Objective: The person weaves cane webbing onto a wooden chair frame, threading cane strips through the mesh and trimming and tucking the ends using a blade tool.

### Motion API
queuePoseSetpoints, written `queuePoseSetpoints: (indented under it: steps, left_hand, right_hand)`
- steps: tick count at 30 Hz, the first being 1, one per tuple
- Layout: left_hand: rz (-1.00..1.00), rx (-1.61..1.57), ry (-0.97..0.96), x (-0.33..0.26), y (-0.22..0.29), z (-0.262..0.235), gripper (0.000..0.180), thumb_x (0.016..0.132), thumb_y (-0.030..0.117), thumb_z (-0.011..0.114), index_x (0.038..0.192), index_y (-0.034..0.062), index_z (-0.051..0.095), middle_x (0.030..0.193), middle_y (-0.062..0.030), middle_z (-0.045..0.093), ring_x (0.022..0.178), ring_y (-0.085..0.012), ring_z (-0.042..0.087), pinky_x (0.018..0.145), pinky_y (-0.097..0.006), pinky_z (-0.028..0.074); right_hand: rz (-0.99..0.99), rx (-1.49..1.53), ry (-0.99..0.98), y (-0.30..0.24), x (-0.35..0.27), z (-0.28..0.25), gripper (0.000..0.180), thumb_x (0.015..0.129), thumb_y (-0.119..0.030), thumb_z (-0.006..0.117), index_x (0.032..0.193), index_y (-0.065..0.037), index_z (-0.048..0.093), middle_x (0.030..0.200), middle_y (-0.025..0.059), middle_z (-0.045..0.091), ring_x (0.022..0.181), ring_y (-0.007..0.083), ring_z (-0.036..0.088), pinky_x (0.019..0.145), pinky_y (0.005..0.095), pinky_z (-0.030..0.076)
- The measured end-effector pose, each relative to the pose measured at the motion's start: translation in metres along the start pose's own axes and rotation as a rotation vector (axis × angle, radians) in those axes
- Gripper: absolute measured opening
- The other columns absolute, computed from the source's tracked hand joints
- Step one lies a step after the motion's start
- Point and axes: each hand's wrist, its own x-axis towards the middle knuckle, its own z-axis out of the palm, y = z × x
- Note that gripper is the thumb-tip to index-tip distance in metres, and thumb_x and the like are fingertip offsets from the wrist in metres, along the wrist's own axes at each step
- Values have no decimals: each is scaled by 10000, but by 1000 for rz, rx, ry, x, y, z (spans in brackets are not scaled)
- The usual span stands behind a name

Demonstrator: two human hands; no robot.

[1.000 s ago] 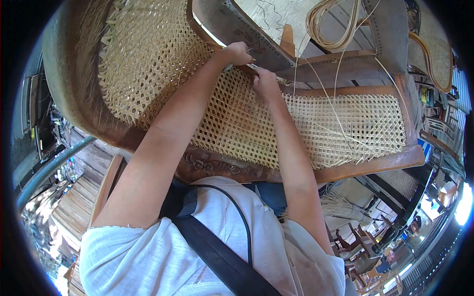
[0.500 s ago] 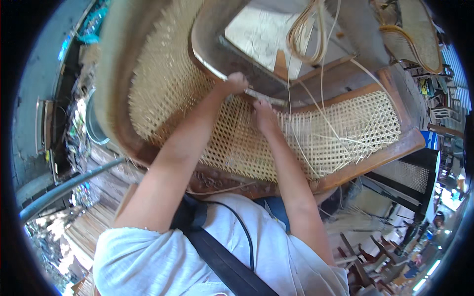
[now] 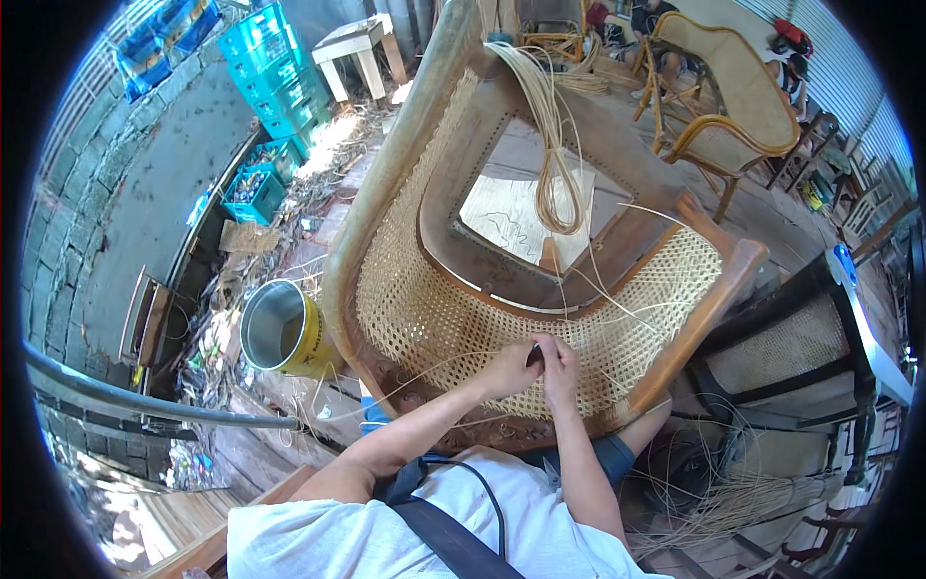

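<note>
A wooden chair frame (image 3: 405, 164) lies tilted in front of me, its curved back partly filled with woven cane webbing (image 3: 434, 309). My left hand (image 3: 506, 367) and my right hand (image 3: 559, 365) meet on the webbing near its lower edge. Both pinch thin cane strands (image 3: 617, 309) and a small dark tool sits between them. A looped bundle of cane (image 3: 552, 145) hangs from the frame's top rail, and loose strands trail from it down toward my hands.
A yellow metal bucket (image 3: 280, 333) stands on the floor at the left. Blue plastic crates (image 3: 265, 68) and a white stool (image 3: 359, 43) are at the back left. A rattan armchair (image 3: 723, 96) stands behind, a dark cane-seated chair (image 3: 801, 347) at the right. Cane scraps (image 3: 733, 502) litter the floor.
The view has lifted and swung, so the chair frame now appears farther away and more of the yard shows. My hands have stayed together on the webbing, now lower in the picture.
</note>
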Motion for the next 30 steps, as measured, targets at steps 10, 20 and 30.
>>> queuePoseSetpoints:
  steps: [10, 20, 30]
  left_hand:
    - [8, -426, -129, -32, 28, -9, 162, 1005, 119, 475, 1036, -1, 580, 822, -28, 598, 687, -84, 565, 610, -236, 486]
    - [21, -179, -429, -45, 64, -3, 143, 983, 123, 498, 1018, 9, 575, 805, -63, 644, 583, -114, 602, 523, -275, 488]
    - [182, 462, 263, -33, 121, -132, 184, 875, 252, 610, 885, 85, 688, 852, -130, 667, 795, -316, 663, 724, -420, 537]
  right_hand:
    - [289, 207, 128, -115, -59, -62, 208, 958, -291, 586, 1013, -91, 578, 575, -20, 454, 401, 77, 429, 356, 248, 378]
    - [192, -46, 190, -49, -116, -40, 171, 901, -178, 674, 869, -12, 647, 600, -31, 531, 421, 28, 417, 367, 227, 303]
    - [-49, -229, 915, -96, -161, -225, 71, 917, -126, 601, 906, -60, 577, 731, 32, 560, 392, 37, 377, 315, 198, 268]
